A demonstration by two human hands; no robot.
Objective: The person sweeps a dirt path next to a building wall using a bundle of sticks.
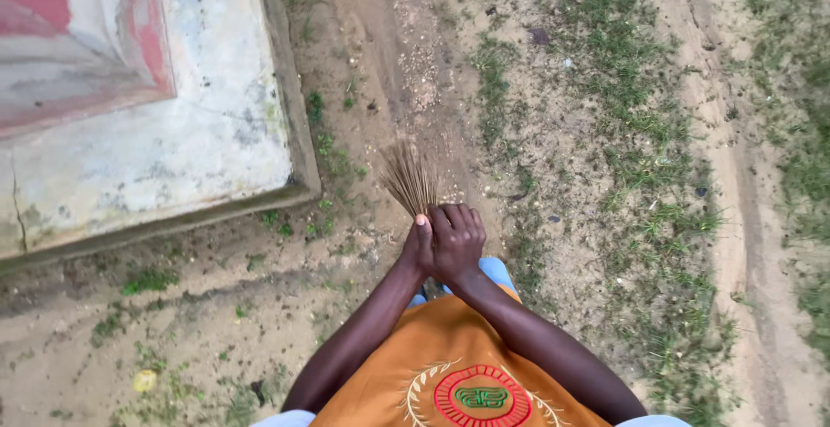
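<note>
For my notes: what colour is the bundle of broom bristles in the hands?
Pale brown, like dry straw; the broom bristles show best in the head view.

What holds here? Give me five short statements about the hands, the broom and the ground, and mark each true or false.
1. Both hands are clasped together around the broom. True: the right hand wraps over the left hand in one grip.
2. The broom is a plastic one with a long wooden handle. False: it is a bundle of thin, dry sticks.
3. A worn concrete slab with faded red paint lies to the left. True.
4. The ground is tiled. False: it is bare sandy soil with patches of grass.
5. The person wears an orange garment. True.
</note>
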